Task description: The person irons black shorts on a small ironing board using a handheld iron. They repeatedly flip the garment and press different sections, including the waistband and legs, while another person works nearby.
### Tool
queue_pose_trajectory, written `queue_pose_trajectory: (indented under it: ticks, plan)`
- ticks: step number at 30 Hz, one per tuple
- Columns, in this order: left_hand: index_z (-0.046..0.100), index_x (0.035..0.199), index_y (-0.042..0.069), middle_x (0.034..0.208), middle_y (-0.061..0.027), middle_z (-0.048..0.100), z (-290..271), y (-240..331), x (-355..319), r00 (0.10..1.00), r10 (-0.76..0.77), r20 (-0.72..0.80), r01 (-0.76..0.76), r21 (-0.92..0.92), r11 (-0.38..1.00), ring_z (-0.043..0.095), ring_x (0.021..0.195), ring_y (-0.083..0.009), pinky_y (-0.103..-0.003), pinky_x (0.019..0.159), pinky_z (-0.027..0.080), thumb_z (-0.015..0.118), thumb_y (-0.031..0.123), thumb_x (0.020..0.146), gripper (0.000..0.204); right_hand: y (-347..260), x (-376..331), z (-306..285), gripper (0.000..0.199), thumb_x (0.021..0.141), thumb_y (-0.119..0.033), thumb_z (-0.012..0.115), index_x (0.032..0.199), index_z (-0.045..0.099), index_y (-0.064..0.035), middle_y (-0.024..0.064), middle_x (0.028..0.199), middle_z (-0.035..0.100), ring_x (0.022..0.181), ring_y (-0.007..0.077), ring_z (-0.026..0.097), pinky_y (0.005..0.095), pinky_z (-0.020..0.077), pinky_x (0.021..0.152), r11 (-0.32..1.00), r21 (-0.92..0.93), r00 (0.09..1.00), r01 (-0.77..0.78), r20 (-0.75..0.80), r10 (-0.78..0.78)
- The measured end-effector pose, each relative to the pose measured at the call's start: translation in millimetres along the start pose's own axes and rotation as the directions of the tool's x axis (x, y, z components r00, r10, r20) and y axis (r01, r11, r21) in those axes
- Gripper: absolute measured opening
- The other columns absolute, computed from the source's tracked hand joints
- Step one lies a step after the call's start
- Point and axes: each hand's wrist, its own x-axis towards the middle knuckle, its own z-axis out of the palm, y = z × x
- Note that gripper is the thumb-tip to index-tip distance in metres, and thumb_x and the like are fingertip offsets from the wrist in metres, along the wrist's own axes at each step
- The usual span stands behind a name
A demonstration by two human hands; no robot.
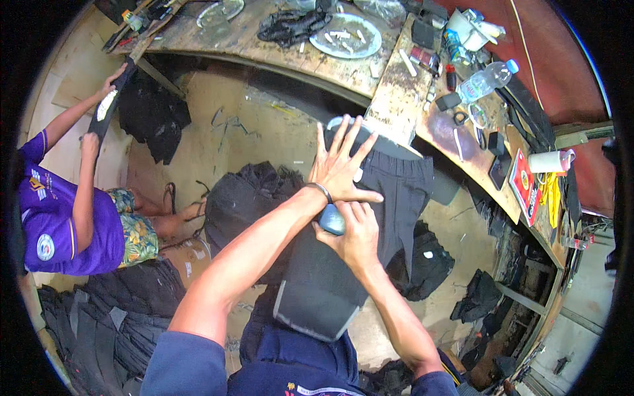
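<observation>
Place: a small craft workshop, apparently for sewn or upholstered goods.
Worktop (396,99): stained, scuffed wood curving across the top of the frame, littered with scissors (460,119), a water bottle (485,79) and metal plates (347,36).
Floor: heaps of black fabric pieces (105,317) at lower left.
Co-worker (72,218): seated at left, handling a black strip.

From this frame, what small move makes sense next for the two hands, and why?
Probably a short stroke of the right hand with its blue-grey block along the dark padded piece. The left hand lies flat with fingers spread, pinning the dark fabric over the piece, so it looks steadied.
</observation>
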Motion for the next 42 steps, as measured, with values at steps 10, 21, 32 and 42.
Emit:
queue_pose_trajectory:
  ticks: [10,21,32,42]
  plan:
    - [0.025,0.177,0.021,0.182,-0.0259,0.015,0.0,4.8,6.1,0.991,-0.121,0.051,0.121,0.005,0.993,0.013,0.168,-0.0453,-0.079,0.128,0.005,0.072,0.102,0.057,0.153,4.6,21.3,-40.9,0.052,0.071,-0.034,0.097,0.107,0.073,-0.0064,0.0139,0.091,0.066,0.092,0.0359,0.064,0.0494,0.0528,0.084,0.999,0.024,0.993,0.049,0.102,-0.051]
    - [0.031,0.175,0.022,0.181,-0.0249,0.017,-0.1,6.6,4.0,0.994,-0.111,0.003,0.111,-0.003,0.994,0.011,0.169,-0.046,-0.081,0.127,0.002,0.073,0.1,0.06,0.145,-0.9,-12.3,-45.6,0.049,0.073,-0.025,0.096,0.109,0.07,-0.0046,0.0144,0.099,0.066,0.091,0.0371,0.063,0.0494,0.0523,0.082,0.992,-0.088,0.994,-0.093,-0.071,0.087]
    - [0.038,0.172,0.02,0.181,-0.0241,0.017,10.0,2.3,-1.0,0.994,-0.081,-0.074,0.078,-0.045,0.996,0.012,0.169,-0.0439,-0.079,0.128,0.003,0.072,0.1,0.06,0.143,-26.1,-36.6,-10.8,0.05,0.071,-0.034,0.098,0.103,0.07,-0.0061,0.0127,0.093,0.063,0.088,0.0342,0.062,0.0469,0.0513,0.079,0.968,-0.176,0.982,-0.18,-0.083,0.168]
    - [0.035,0.171,0.009,0.178,-0.0286,0.023,-25.6,-10.6,-32.7,0.921,-0.262,-0.288,0.104,-0.466,0.879,0.02,0.167,-0.0425,-0.056,0.135,0.019,0.076,0.065,0.096,0.102,40.1,-33.7,-99.4,0.056,0.102,-0.043,0.059,0.132,0.072,0.0033,0.0235,0.131,0.072,0.123,0.0358,0.068,0.0426,0.0496,0.109,0.686,0.265,0.695,-0.678,-0.073,0.715]
